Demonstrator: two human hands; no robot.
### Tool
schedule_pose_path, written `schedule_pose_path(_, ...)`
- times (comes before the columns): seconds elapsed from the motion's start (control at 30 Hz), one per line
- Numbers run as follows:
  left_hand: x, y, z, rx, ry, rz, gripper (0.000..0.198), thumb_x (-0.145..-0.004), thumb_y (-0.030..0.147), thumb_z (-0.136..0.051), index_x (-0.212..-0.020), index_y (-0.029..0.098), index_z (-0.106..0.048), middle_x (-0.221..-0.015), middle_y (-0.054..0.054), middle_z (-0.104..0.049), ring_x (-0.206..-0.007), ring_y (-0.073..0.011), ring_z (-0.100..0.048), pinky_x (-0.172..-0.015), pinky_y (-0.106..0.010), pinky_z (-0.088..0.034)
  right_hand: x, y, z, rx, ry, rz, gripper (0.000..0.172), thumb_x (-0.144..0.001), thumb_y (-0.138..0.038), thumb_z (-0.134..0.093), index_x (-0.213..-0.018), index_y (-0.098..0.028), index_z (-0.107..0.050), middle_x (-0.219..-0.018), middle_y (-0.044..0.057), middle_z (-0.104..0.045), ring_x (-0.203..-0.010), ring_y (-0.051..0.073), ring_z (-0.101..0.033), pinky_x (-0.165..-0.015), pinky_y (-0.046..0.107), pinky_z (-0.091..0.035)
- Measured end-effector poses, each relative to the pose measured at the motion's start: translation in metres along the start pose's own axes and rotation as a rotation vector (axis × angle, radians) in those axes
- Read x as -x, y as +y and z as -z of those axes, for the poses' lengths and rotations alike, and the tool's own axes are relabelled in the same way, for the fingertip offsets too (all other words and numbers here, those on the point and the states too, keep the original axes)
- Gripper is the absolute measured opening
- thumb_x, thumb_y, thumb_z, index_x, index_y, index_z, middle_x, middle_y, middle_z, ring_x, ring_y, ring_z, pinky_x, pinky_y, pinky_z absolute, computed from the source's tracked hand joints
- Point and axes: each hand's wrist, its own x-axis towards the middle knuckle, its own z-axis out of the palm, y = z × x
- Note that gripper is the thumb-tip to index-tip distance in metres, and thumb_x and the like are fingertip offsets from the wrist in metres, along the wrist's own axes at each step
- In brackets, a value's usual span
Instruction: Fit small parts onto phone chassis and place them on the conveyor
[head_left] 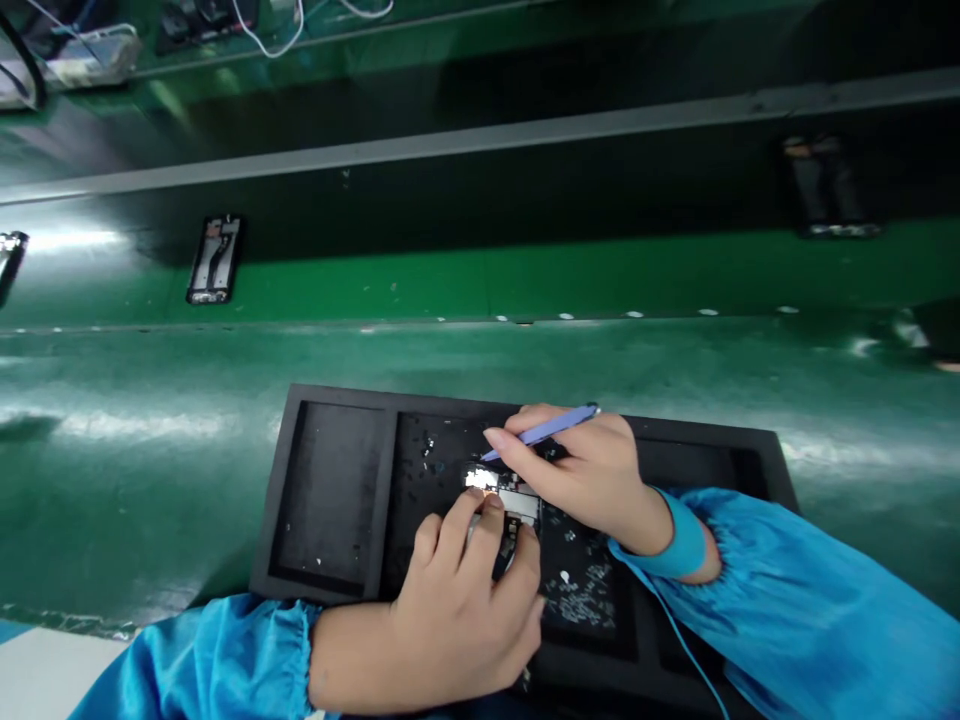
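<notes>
An opened phone (517, 503) with bare inner parts lies in the middle compartment of a black tray (339, 393). My left hand (469, 590) lies over its near part, fingertips bent down onto it and gripping it; much of the phone is hidden under that hand. My right hand (581, 465) pinches slim purple tweezers (551, 428), held like a pen. Their pointed tip is at the phone's far left edge; whether it touches cannot be made out. A blue band (679, 540) with a cord circles my right wrist.
Small loose bits (581, 595) lie scattered in the tray's middle compartment. Beyond the green table (150, 430), on a green strip, lie opened phones, one at left (215, 260) and one at right (829, 188). White cables (270, 45) are on the far shelf.
</notes>
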Motion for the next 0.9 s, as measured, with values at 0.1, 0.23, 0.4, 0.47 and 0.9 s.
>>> schedule_pose_path(0.1,0.0,0.0,0.0,0.023,-0.004,0.023,0.042,-0.095,0.036,-0.053,-0.128,0.014,-0.063,-0.132,-0.021,-0.056,-0.127,-0.0385,-0.049,-0.09,-0.047,-0.034,0.0,0.001,0.0,0.006,0.004,0.021,0.024,-0.093,-0.023,-0.067,-0.07,-0.02,-0.061,-0.056,-0.001,-0.067,-0.047,0.013,-0.063,-0.045,0.025,-0.049)
schedule_pose_path(0.23,0.002,0.0,-0.001,0.04,-0.018,0.024,0.044,-0.094,0.037,-0.054,-0.131,0.014,-0.061,-0.132,-0.022,-0.054,-0.128,-0.0412,-0.046,-0.093,-0.049,-0.031,-0.001,-0.001,0.0,0.017,0.04,0.04,0.026,-0.093,-0.025,-0.067,-0.069,-0.02,-0.062,-0.055,-0.002,-0.067,-0.046,0.013,-0.063,-0.045,0.025,-0.049)
schedule_pose_path(0.4,0.003,0.0,-0.001,0.05,-0.017,0.045,0.041,-0.094,0.035,-0.054,-0.13,0.016,-0.062,-0.134,-0.021,-0.051,-0.13,-0.0412,-0.042,-0.094,-0.049,-0.031,-0.002,-0.001,0.0,0.031,0.039,0.035,0.028,-0.092,-0.027,-0.068,-0.065,-0.02,-0.062,-0.054,-0.002,-0.067,-0.045,0.012,-0.062,-0.045,0.023,-0.049)
schedule_pose_path(0.47,0.001,0.0,0.001,0.064,-0.022,0.053,0.041,-0.095,0.035,-0.053,-0.13,0.016,-0.061,-0.135,-0.021,-0.049,-0.131,-0.0411,-0.041,-0.095,-0.05,-0.032,-0.002,-0.001,0.001,0.033,0.034,0.047,0.029,-0.092,-0.027,-0.07,-0.065,-0.019,-0.062,-0.055,-0.002,-0.067,-0.045,0.011,-0.061,-0.046,0.022,-0.049)
schedule_pose_path(0.9,-0.014,-0.015,0.01,-0.228,-0.038,0.136,0.048,-0.099,0.043,-0.046,-0.133,0.011,-0.059,-0.126,-0.022,-0.055,-0.115,-0.0409,-0.05,-0.091,-0.052,-0.035,-0.003,-0.007,0.003,0.059,0.027,0.019,0.034,-0.096,-0.022,-0.058,-0.062,-0.02,-0.056,-0.052,-0.004,-0.058,-0.043,0.008,-0.052,-0.049,0.021,-0.045)
